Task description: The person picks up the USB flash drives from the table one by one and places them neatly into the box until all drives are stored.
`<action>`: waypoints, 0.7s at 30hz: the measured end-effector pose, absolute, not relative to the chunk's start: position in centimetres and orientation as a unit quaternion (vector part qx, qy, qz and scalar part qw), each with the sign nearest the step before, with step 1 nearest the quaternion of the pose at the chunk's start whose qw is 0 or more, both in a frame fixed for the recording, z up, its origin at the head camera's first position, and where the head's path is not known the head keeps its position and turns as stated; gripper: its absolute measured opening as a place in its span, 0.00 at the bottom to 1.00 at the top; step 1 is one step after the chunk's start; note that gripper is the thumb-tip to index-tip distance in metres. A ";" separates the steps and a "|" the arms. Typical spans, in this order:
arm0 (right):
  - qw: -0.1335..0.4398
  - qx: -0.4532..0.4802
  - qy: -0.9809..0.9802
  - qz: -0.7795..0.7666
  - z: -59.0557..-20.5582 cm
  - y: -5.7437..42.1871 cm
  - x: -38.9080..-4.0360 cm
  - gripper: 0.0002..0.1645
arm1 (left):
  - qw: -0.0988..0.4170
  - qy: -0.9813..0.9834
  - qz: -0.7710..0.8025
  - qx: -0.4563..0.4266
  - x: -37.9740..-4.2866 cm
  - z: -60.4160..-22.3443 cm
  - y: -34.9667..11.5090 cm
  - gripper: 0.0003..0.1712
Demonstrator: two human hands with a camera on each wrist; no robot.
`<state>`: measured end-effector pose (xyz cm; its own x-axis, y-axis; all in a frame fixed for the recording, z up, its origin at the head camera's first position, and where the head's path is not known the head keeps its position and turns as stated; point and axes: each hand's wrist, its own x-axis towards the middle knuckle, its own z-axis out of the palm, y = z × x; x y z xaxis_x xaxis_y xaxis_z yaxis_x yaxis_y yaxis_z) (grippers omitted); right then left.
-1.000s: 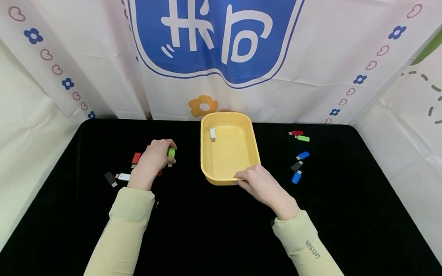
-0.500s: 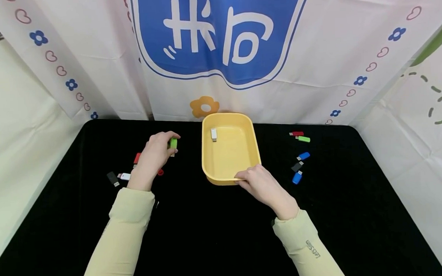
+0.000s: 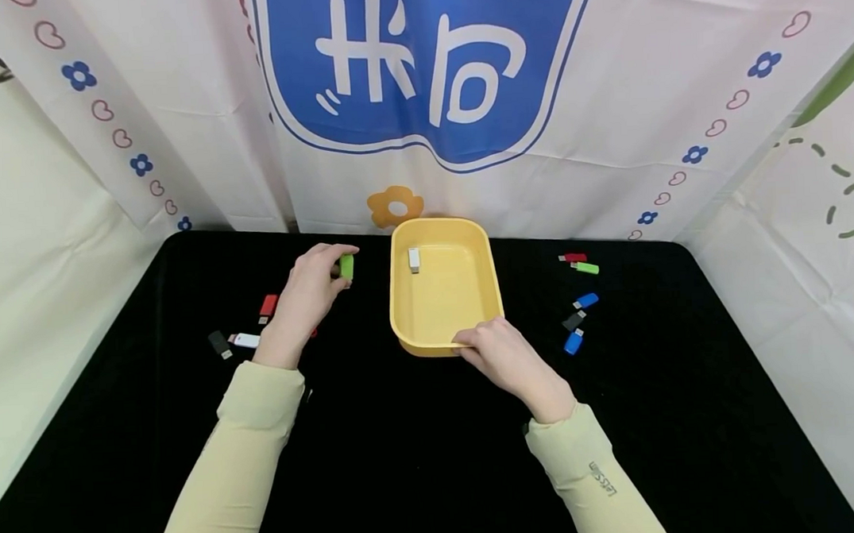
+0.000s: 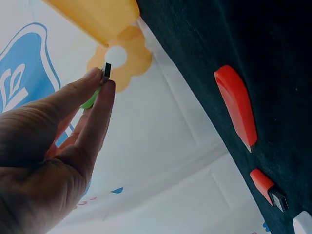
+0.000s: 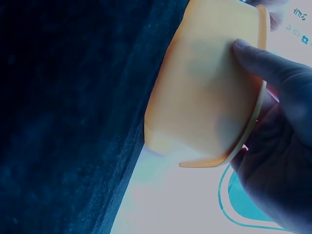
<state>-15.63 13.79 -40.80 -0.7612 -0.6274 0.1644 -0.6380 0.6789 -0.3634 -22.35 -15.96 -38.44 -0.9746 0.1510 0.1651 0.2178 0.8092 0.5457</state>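
Note:
My left hand pinches a green USB stick between thumb and fingers, left of a yellow bin. In the left wrist view the metal plug of that stick pokes out past the fingertips. My right hand grips the bin's near rim, the thumb pressed on the outer wall in the right wrist view. One white USB stick lies inside the bin, toward its far left.
Left of the bin lie a red USB stick, a white one and a black one; my left wrist partly hides another red one. Several sticks, including a blue one, lie to the right. A printed cloth hangs behind the black table.
My left hand has lifted the green USB stick and carried it right and away from me, closer to the bin. The right hand stays on the bin's rim.

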 end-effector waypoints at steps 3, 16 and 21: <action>0.019 0.347 -0.916 0.199 -40.9 13.8 -15.6 0.12 | 0.077 -0.945 -0.301 -0.105 -22.2 -38.5 -15.7 0.30; 0.027 0.347 -0.917 0.196 -40.7 13.7 -15.5 0.12 | 0.129 -0.924 -0.333 -0.134 -22.1 -38.8 -13.9 0.30; 0.024 0.348 -0.916 0.200 -40.7 13.8 -15.5 0.12 | 0.119 -0.918 -0.350 -0.146 -21.9 -38.9 -13.0 0.29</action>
<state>-15.52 13.77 -40.69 -0.7572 -0.6271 0.1829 -0.6463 0.6786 -0.3489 -21.95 -12.99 -38.90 -0.9294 0.1839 0.3199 0.3503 0.7125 0.6080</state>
